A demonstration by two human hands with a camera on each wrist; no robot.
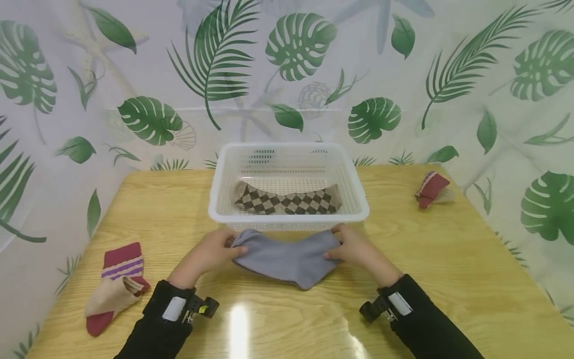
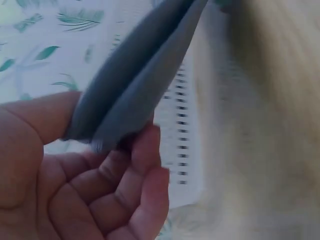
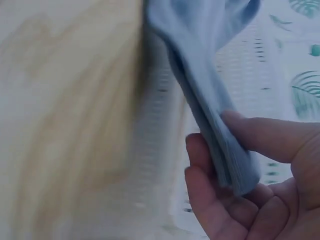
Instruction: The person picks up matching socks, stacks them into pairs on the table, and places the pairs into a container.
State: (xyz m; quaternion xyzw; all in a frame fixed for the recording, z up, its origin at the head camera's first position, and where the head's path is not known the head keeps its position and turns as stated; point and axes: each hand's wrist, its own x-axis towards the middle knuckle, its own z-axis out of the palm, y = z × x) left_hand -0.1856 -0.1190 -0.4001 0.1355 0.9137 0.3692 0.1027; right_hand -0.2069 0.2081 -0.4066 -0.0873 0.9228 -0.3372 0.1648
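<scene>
And straight into a screened-off tabletop corner, home-like in its goods, staged in its look! Look at that drape (image 1: 332,124), pale and creased, hung behind and down both sides, printed all over with green leaves (image 1: 300,47), shells (image 1: 184,137) and starfish (image 1: 94,47). Up front, a wood-grain surface (image 1: 448,279), catching a bright streak of light (image 1: 239,329). On top, plain household stuff: socks (image 1: 287,257) and a white plastic basket (image 1: 289,218). Then, on both black sleeves (image 1: 157,336), strapped-on wrist cameras (image 1: 208,307), more recording set than laundry room! House or studio beyond the drape? Impossible to say from here.
</scene>
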